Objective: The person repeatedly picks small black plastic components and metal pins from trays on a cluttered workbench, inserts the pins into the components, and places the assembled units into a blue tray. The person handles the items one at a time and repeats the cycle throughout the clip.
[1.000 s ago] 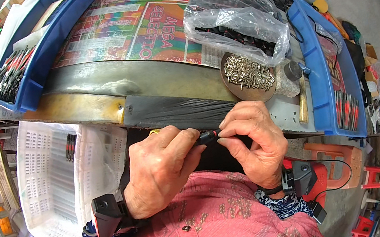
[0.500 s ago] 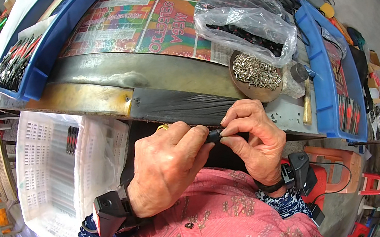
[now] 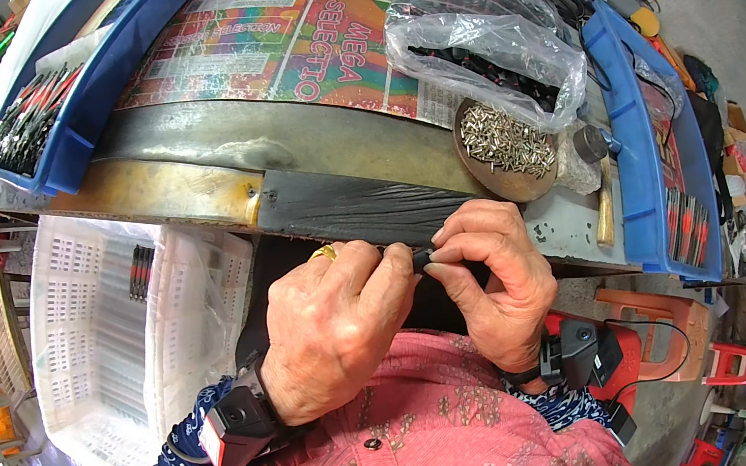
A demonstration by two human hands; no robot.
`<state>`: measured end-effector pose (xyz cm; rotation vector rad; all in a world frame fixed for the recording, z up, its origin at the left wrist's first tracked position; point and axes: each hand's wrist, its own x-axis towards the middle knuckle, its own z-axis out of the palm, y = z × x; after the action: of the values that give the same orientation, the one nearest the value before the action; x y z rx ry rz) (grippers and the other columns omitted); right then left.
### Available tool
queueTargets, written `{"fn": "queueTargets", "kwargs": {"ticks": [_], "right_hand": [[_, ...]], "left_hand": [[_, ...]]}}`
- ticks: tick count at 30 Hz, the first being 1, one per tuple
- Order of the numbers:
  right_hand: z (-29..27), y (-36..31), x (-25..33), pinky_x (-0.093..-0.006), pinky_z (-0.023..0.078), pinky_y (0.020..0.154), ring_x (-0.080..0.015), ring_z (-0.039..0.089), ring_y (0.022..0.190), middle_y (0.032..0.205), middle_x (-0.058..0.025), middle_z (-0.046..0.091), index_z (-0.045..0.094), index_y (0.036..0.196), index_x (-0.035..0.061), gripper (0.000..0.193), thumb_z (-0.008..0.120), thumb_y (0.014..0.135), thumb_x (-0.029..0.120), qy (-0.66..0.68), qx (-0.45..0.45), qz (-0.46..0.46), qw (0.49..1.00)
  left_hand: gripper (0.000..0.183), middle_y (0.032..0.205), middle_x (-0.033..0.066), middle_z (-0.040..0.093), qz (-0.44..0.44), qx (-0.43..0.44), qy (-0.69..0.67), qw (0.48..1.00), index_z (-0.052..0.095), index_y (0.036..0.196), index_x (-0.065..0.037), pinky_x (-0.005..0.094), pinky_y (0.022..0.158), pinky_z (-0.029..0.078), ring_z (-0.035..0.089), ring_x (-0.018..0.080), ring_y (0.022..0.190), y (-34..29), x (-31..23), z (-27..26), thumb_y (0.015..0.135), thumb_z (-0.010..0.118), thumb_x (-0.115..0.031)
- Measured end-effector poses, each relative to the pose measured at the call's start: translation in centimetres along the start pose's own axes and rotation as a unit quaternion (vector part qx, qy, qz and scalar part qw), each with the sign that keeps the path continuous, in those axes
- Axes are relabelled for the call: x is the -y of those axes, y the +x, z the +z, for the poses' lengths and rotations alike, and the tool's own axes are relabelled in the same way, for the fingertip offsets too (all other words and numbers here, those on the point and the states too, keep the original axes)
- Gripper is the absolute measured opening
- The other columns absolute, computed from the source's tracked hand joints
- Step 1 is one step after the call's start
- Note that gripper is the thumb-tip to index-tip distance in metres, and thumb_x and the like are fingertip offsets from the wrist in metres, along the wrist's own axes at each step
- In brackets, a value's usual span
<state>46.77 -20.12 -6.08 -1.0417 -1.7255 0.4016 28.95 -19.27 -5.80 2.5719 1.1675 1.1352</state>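
At lower left of the frame, one white slotted crate (image 3: 101, 331) is sitting below the tabletop (image 3: 327, 141), handy for dropping pieces. At centre, the left hand (image 3: 335, 329) and right hand (image 3: 497, 286) are both pinching one small black part (image 3: 421, 258), close to the body. One dish of metal pins (image 3: 505, 145) is waiting at right.

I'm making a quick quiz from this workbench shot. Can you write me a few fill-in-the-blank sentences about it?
1. Both hands pinch a small ____ part between them.
2. The round dish holds small ____ pieces.
3. The ring is on the ____ hand.
4. The perforated crate beside the bench is ____.

Missing words: black; metal; left; white
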Motion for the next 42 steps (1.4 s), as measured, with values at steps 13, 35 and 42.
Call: {"fn": "queueTargets", "kwargs": {"ticks": [13, 35, 42], "right_hand": [[-0.4, -1.1, 0.3, -0.0201, 0.052, 0.065, -0.0065, 0.062, 0.074, 0.100, -0.0053, 0.061, 0.058, 0.117, -0.0021, 0.034, 0.074, 0.087, 0.003, 0.268, 0.037, 0.269, 0.924], [0.4, -1.4, -0.1, -0.0200, 0.047, 0.056, -0.0067, 0.057, 0.062, 0.079, -0.0047, 0.066, 0.066, 0.105, -0.0023, 0.022, 0.071, 0.092, 0.015, 0.392, 0.027, 0.282, 0.875], [0.3, -2.0, -1.1, -0.0215, 0.050, 0.054, -0.0096, 0.061, 0.063, 0.082, -0.0082, 0.068, 0.066, 0.106, -0.0022, 0.023, 0.071, 0.092, 0.015, 0.445, 0.045, 0.260, 0.856]], "left_hand": [[0.031, 0.077, 0.0066, 0.061, -0.034, 0.022, -0.041, 0.998, 0.066, 0.100, -0.004, 0.0355, 0.053, 0.048, 0.061, 0.0241, 0.062, 0.1, -0.3, -0.5, 0.072, 0.078, -0.006], [0.032, 0.074, 0.0083, 0.061, -0.031, 0.014, -0.111, 0.993, 0.068, 0.100, -0.002, 0.0348, 0.053, 0.049, 0.062, 0.0252, 0.061, 0.4, -0.2, -0.8, 0.071, 0.079, -0.004], [0.028, 0.070, 0.0080, 0.056, -0.023, 0.031, -0.181, 0.983, 0.067, 0.097, -0.005, 0.0364, 0.049, 0.046, 0.059, 0.0269, 0.058, 0.7, 0.7, -1.1, 0.072, 0.078, -0.007]]}}
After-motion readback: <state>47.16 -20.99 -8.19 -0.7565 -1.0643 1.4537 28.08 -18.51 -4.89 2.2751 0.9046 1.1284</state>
